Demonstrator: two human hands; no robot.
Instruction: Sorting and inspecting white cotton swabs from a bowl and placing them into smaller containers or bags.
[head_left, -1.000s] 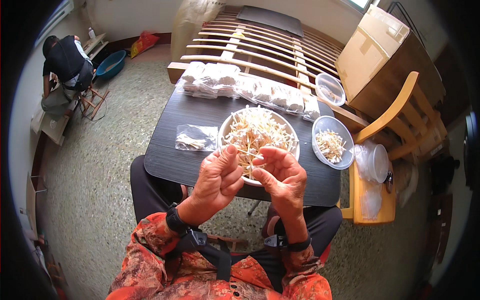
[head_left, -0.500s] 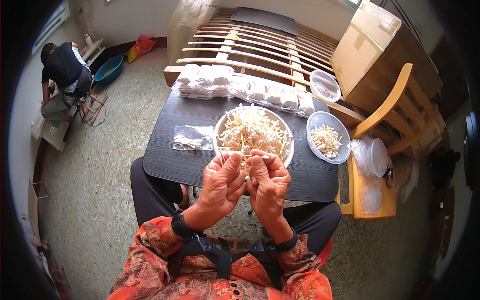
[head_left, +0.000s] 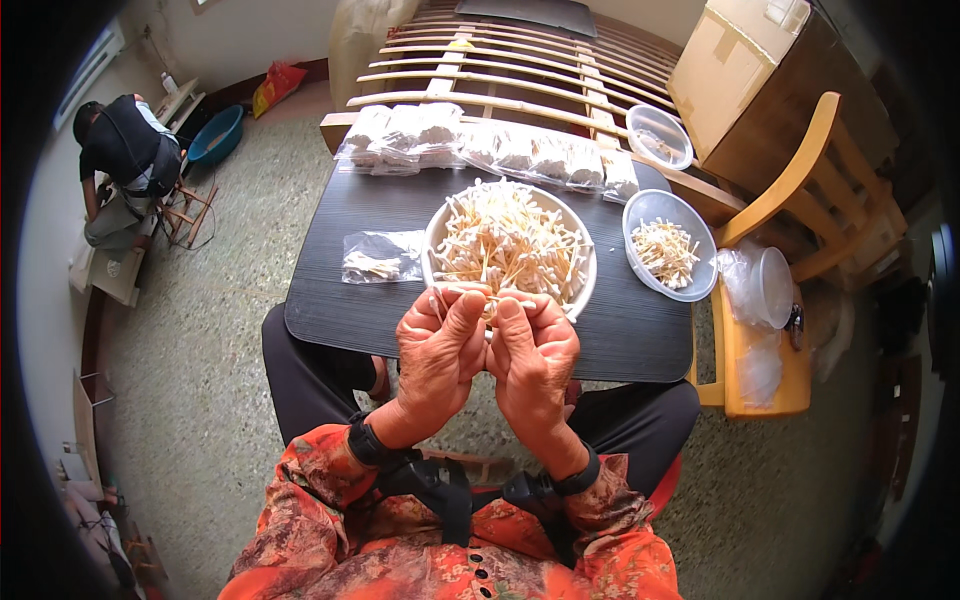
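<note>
My left hand point(head_left: 443, 350) and my right hand point(head_left: 533, 358) meet over the near rim of a white round bowl point(head_left: 429, 262). Thumbs and forefingers of both are pinched on thin cotton swabs point(head_left: 488, 297); how many is hidden by the fingers. A large heap of loose cotton swabs point(head_left: 515, 235) fills the bowl behind my fingertips. Left of the bowl lies a small clear bag point(head_left: 410, 250) with a few swabs inside. On the right, a clear plastic tub point(head_left: 706, 272) holds a smaller pile of swabs point(head_left: 665, 250).
Filled clear bags point(head_left: 500, 148) line the back of the dark table point(head_left: 340, 325). Behind stand a slatted wooden bed frame point(head_left: 520, 85) and a cardboard box point(head_left: 740, 85). A wooden chair point(head_left: 745, 395) with plastic containers is at right. Another person point(head_left: 130, 150) sits bent over, far left.
My hands have drawn closer together, and their fingertips now nearly touch. The view has shifted, so the table and bowl sit a little higher in the picture.
</note>
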